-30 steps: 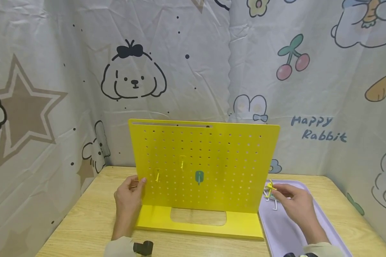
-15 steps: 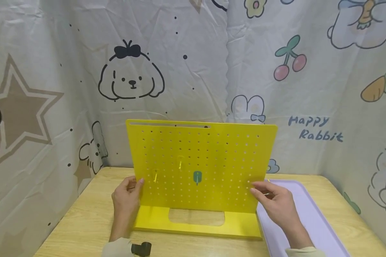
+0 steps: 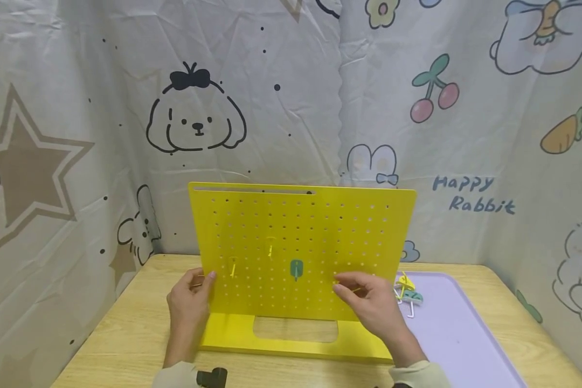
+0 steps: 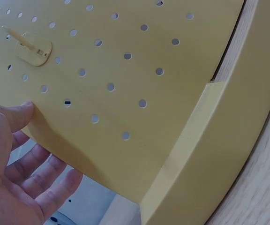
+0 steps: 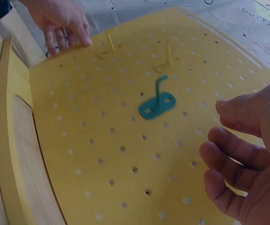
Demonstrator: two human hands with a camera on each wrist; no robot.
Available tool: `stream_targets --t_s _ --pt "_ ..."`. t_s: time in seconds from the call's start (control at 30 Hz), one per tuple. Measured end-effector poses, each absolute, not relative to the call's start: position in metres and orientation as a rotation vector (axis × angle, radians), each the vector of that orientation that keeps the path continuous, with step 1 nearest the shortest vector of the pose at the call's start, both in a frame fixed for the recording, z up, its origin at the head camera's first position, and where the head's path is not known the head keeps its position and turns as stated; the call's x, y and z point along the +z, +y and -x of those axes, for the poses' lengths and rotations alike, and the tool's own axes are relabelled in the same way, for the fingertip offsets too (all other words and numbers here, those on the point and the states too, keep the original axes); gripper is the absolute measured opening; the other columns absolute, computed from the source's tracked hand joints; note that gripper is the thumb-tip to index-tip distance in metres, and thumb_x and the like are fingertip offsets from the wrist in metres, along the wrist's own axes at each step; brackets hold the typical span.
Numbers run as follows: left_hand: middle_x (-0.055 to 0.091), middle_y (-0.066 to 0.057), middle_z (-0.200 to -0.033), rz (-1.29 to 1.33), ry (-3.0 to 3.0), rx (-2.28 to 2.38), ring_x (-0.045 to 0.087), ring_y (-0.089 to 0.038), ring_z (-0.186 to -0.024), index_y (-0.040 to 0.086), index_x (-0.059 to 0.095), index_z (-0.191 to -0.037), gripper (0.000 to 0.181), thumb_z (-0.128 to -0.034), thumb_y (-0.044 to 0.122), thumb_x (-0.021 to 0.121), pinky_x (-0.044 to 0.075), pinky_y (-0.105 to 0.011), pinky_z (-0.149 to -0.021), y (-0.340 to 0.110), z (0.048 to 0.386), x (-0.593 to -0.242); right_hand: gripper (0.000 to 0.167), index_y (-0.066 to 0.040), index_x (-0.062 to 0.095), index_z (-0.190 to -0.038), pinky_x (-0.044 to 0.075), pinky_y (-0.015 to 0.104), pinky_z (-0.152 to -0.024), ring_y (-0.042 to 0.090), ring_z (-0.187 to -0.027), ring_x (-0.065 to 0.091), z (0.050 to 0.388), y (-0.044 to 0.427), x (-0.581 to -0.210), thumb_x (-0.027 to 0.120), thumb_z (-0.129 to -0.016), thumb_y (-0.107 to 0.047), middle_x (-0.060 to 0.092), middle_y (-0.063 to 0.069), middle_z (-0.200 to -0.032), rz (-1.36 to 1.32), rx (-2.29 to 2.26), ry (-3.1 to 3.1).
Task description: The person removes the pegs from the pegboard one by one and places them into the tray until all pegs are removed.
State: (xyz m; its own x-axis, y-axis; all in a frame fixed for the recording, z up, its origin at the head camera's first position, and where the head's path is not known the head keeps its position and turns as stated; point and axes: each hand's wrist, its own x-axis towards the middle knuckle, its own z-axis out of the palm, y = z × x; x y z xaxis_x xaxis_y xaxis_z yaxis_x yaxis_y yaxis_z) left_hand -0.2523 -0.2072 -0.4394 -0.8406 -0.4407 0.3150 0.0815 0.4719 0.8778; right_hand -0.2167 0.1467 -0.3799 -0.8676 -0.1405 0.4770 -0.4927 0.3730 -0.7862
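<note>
Purple tray (head view only) beside pegboard

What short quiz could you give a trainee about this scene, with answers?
1. How many hooks are mounted on the yellow pegboard?
2. True or false: the left hand grips the pegboard's top edge.
3. In the head view, the loose hooks lie on: A) a blue plate, B) a lilac tray, C) a folded towel?

Key: 1. Three: two yellow and one green. 2. False: it holds a side edge. 3. B.
</note>
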Motion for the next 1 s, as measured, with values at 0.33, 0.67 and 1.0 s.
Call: stream_targets --t_s 0.33,0.67,1.0 --pt "0.071 -0.011 -0.103 -0.296 -2.210 -1.356 0.069 -0.028 -0.093 0.008 0.069 -0.117 0.037 -0.0974 0.039 0.066 0.057 -0.044 -0.079 -0.207 0.251 -0.439 0.019 -0.005 0.075 -0.108 0.056 0.031 -0.071 0.013 -0.082 0.067 0.228 0.116 -0.384 0.074 -0.092 -0.015 0.073 -0.001 -0.096 -0.570 1.524 -2.390" --pt "0.071 -0.011 -0.102 -0.301 -2.208 -1.355 0.069 -0.028 -0.092 0.008 0.069 -0.117 0.038 -0.0971 0.040 0.066 0.055 -0.046 -0.081 -0.207 0.253 -0.440 0.017 -0.009 0.076 -0.107 0.055 0.030 -0.071 0.013 -0.082 0.066 0.238 0.092 -0.388 0.074 -0.093 -0.018 0.073 -0.002 -0.096 -0.629 1.509 -2.405" --pt "0.071 -0.011 -0.102 -0.300 -2.214 -1.359 0.069 -0.026 -0.092 0.009 0.069 -0.117 0.037 -0.0974 0.040 0.066 0.056 -0.043 -0.080 -0.207 0.252 -0.438 0.013 -0.004 0.077 -0.102 0.055 0.030 -0.071 0.016 -0.082 0.066 0.244 0.082 -0.389 0.072 -0.093 -0.013 0.073 -0.001 -0.093 -0.655 1.491 -2.403"
